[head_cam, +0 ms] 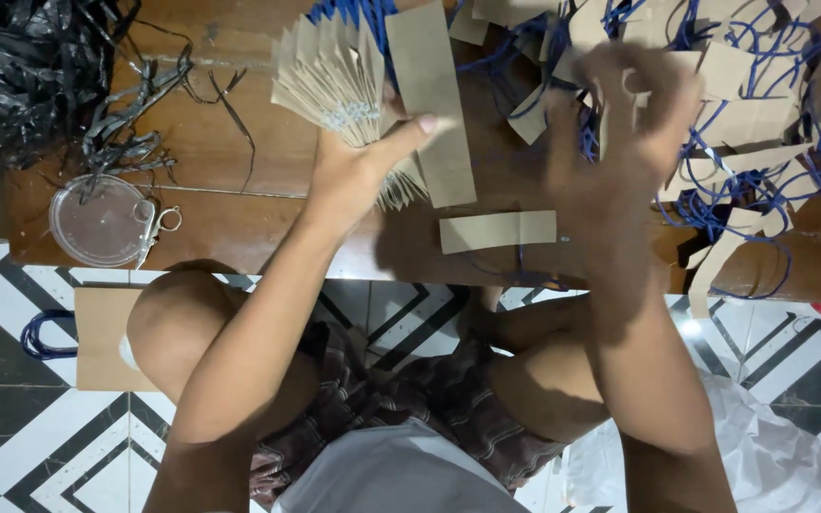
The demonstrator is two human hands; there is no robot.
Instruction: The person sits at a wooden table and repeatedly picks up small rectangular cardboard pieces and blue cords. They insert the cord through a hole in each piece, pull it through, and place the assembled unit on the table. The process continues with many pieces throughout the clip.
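So far a thick fanned stack of brown card strips (344,95) sits gathered at the desk's (230,218) far middle, pinched in the left hand (353,171), too many to count, with one long strip (434,100) under its thumb

One single strip (498,231) lies nearer, and a large uncounted heap of strips with blue cord (753,123) remains at right, where the right hand (624,123) is blurred, fingers seemingly spread

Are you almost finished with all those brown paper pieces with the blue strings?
Partly. A thick fanned stack of brown strips is already gathered in the left hand. The right hand, blurred, is over the loose heap of brown pieces and blue cords, so plenty remains. One strip lies alone on the wooden table.
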